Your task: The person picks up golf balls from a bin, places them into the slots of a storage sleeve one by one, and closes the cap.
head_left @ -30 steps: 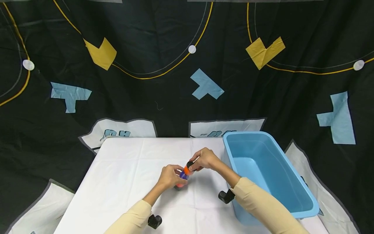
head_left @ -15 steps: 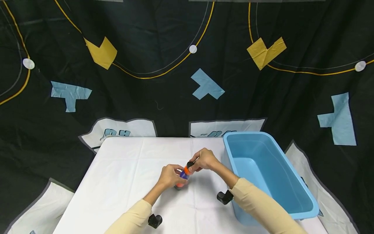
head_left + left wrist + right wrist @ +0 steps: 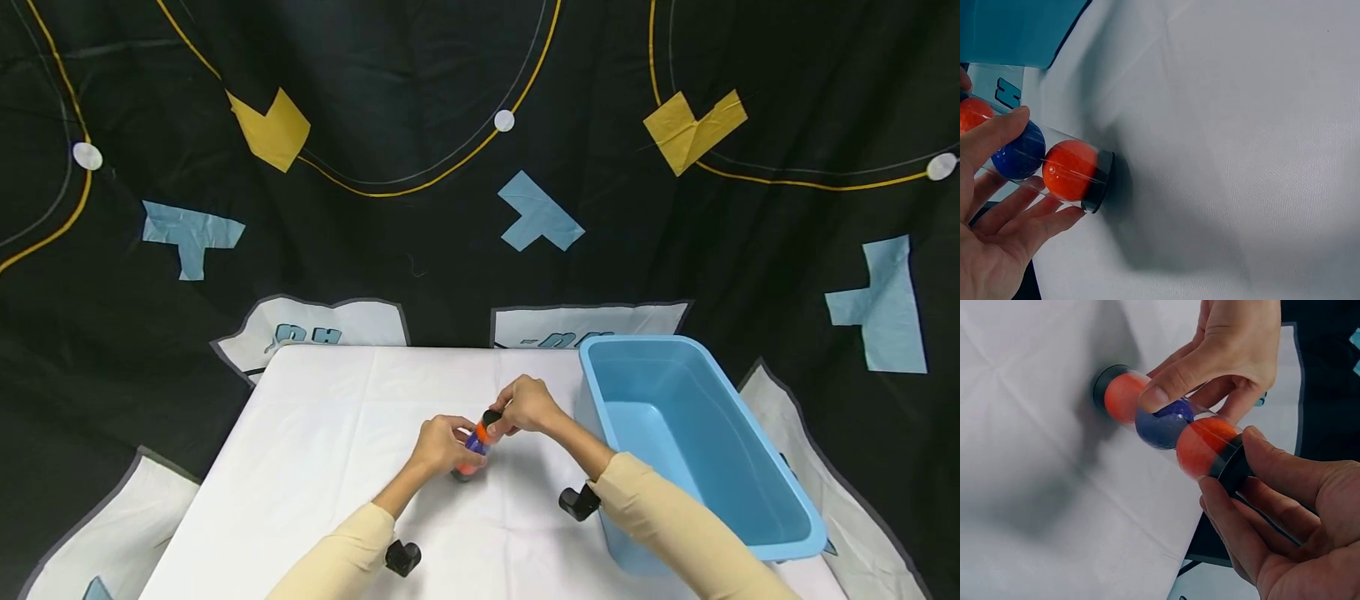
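A clear tube [image 3: 476,442] with black end caps holds an orange ball [image 3: 1071,170], a blue ball [image 3: 1164,424] and another orange ball [image 3: 1205,445] in a row. My left hand [image 3: 438,446] grips the tube around its middle, thumb over the blue ball. At the upper end, my right hand [image 3: 531,406] pinches the black cap [image 3: 1233,465] between thumb and fingers. The lower black cap [image 3: 1100,182] sticks out past my left fingers, close above the white cloth; whether it touches is unclear. The tube is tilted.
Right of my hands stands a light blue plastic tub [image 3: 697,450], near my right forearm. A white cloth covers the table [image 3: 322,450]. Behind it hangs a black curtain [image 3: 360,250] with yellow and blue tape. Small black mounts sit on both wrists.
The head view has shifted a little, moving the whole scene slightly to the right. Both hands keep their holds on the tube, with no clear movement of it.
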`<state>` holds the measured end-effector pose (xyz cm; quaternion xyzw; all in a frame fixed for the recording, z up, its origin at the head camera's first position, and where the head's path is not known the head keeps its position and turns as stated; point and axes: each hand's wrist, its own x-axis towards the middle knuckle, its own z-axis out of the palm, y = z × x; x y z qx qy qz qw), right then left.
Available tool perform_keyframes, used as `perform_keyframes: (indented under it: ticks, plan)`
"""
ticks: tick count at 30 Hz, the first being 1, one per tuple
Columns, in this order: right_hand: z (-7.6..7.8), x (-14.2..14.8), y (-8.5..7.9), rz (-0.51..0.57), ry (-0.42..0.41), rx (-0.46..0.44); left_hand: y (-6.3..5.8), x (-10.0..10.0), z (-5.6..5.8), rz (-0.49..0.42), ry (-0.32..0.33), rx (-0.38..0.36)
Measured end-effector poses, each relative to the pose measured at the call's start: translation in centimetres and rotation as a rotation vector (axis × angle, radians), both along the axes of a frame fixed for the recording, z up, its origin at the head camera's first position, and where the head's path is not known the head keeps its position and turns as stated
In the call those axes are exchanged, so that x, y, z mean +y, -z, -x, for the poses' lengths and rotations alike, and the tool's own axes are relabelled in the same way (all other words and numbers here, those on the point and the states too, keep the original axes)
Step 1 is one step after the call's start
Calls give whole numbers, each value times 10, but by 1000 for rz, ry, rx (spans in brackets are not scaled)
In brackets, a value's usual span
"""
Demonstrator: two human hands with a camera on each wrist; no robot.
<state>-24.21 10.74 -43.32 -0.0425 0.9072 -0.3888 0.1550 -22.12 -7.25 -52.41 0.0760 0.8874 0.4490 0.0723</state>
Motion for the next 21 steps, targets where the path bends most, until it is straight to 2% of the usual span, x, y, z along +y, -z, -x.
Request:
perform_keyframes:
  ticks: [8, 14, 17, 21]
  plan:
    - [0, 5, 3, 34, -1, -13, -3, 3, 3, 64, 27, 15]
    - [1, 16, 3, -66, -62, -33, -5, 1, 3, 104, 40, 29]
    - [4, 23, -1, -125, -66, -37, -8, -3, 6, 105, 0, 45]
    - [6, 33, -7, -165, -75, -34, -14, -12, 16, 113, -119, 81]
